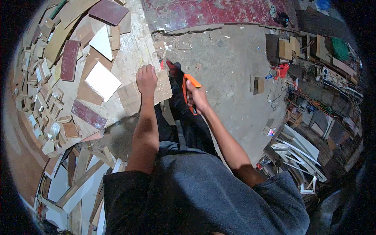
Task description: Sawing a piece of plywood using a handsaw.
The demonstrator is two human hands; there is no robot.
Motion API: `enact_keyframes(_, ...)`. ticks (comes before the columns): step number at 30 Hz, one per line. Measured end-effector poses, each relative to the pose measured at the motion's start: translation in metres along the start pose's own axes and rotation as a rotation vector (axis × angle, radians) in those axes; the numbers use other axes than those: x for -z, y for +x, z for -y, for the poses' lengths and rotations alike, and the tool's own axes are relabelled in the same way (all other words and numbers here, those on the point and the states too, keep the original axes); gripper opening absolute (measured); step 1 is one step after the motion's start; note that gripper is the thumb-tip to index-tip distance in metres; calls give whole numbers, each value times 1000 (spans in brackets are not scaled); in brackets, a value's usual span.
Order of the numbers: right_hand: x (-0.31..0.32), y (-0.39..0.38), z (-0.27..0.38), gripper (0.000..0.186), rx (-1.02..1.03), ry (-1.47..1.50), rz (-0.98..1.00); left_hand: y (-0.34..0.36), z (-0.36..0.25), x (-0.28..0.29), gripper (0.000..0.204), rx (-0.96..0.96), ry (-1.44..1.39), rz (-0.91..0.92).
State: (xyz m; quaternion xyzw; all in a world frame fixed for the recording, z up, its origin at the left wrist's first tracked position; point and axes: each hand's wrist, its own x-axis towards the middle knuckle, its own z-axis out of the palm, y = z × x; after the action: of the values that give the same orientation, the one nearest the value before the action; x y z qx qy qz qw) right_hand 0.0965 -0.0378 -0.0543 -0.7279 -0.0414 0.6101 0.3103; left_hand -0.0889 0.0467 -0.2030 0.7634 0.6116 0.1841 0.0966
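Note:
My right hand (197,96) is wrapped round the orange handle of a handsaw (186,84). The saw's dark blade slants up and left, its tip close to the worktable's right edge. On the table edge rests my left hand (147,80), fingers curled down, beside a brown board (156,92) that juts slightly past the edge. What lies under its fingers is hidden. A small red piece (161,64) sits between my left hand and the blade tip. I cannot tell whether the blade touches any wood.
On the worktable (135,39) lie a white square panel (102,81), a white triangular offcut (102,43), dark red boards (70,60) and several small wooden frames. Long offcuts (80,184) pile at lower left. White strips (297,149) and a red bucket-like thing (281,71) are at right.

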Motion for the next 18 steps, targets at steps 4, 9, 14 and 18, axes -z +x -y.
enact_keyframes(4, -12, -1, 28, 41, 41, 11, 8, -1, 1, -2, 10, -12, 14, -42)
enact_keyframes(9, -32, -8, 35, 41, 20, 122, 63, -3, 4, -4, 9, -9, 8, -27)
enact_keyframes(14, -35, 7, 31, 38, 24, 29, 109, -3, 1, -2, 10, -4, -17, -20)
enact_keyframes(18, -42, 24, 17, 35, 102, -106, 41, 0, -3, 1, 10, 5, -17, -14)
